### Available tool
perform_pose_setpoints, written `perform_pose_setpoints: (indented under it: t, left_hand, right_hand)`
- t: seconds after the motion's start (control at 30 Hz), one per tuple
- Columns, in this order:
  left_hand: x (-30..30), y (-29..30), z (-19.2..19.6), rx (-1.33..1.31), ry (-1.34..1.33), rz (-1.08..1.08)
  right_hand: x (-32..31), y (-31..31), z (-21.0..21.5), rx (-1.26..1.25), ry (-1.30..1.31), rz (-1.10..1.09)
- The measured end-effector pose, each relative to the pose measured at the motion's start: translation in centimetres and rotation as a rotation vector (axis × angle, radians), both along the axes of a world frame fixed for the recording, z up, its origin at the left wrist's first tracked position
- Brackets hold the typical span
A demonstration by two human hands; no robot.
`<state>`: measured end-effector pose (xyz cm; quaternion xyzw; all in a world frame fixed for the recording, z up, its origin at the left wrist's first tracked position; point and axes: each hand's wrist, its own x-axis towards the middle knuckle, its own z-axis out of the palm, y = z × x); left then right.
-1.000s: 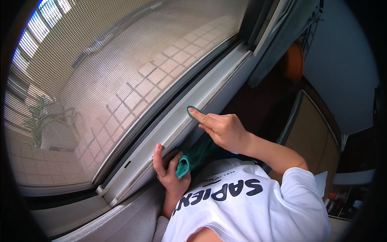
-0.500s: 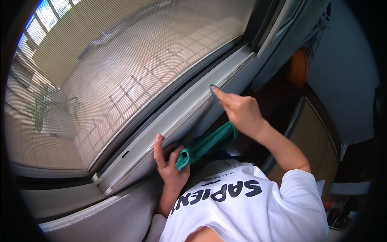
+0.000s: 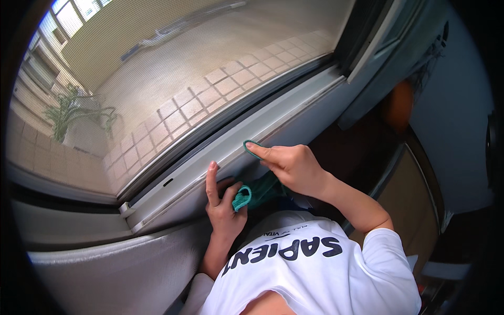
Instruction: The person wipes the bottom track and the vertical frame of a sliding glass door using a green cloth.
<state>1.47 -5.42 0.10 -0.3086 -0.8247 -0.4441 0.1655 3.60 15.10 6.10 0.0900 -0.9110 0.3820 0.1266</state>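
A green cloth [image 3: 268, 190] hangs between my two hands, below the edge of a pale window sill [image 3: 231, 153]. My right hand [image 3: 296, 167] grips one end of it, its index finger stretched forward and pressing a fold of cloth onto the sill's edge. Lower and to the left, my left hand [image 3: 224, 207] holds the bunched other end near the thumb. The left index finger points up and rests at the sill's edge. Part of the cloth is hidden behind my right hand and in shadow.
Beyond the sill is a window screen [image 3: 157, 79] in a dark frame track [image 3: 231, 116]. Through it show a tiled ledge and a potted plant [image 3: 73, 113]. A grey upholstered surface [image 3: 115, 268] lies at lower left; a curtain [image 3: 373, 84] and an orange object [image 3: 397, 107] are at right.
My right hand has slid down and left along the sill's edge with the cloth, coming closer to my left hand. The stretch of cloth between them is shorter. The view has shifted slightly.
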Motion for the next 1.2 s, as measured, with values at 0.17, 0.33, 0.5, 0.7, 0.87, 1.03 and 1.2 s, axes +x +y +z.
perform_pose_setpoints:
  t: [0.17,0.33,0.5,0.7,0.87,1.03,1.2]
  left_hand:
    - [-0.3,-0.6,-0.3,0.092,0.048,-0.022]
    - [0.3,-0.2,0.1,0.104,0.039,-0.002]
    - [0.2,0.0,-0.3,0.109,0.024,0.014]
    - [0.3,0.1,-0.4,0.035,0.042,0.066]
    - [0.7,0.3,0.0,0.033,0.01,0.085]
    - [0.3,0.9,0.0,0.228,0.017,-0.021]
    - [0.0,3.6,0.2,0.568,-0.545,-0.401]
  right_hand:
    - [0.5,2.1,-1.7,-1.353,-0.378,0.127]
    - [-0.1,2.9,-4.0,-1.611,-0.393,0.279]
    - [-0.3,2.4,-3.2,-1.729,-0.397,0.286]
    - [-0.3,2.2,-3.2,-1.83,-0.373,0.357]
    - [-0.4,3.4,-4.7,-1.817,-0.28,0.449]
    - [1.2,4.2,-4.0,-1.787,-0.233,0.254]
    - [2.9,4.8,-3.8,-1.783,-0.2,0.072]
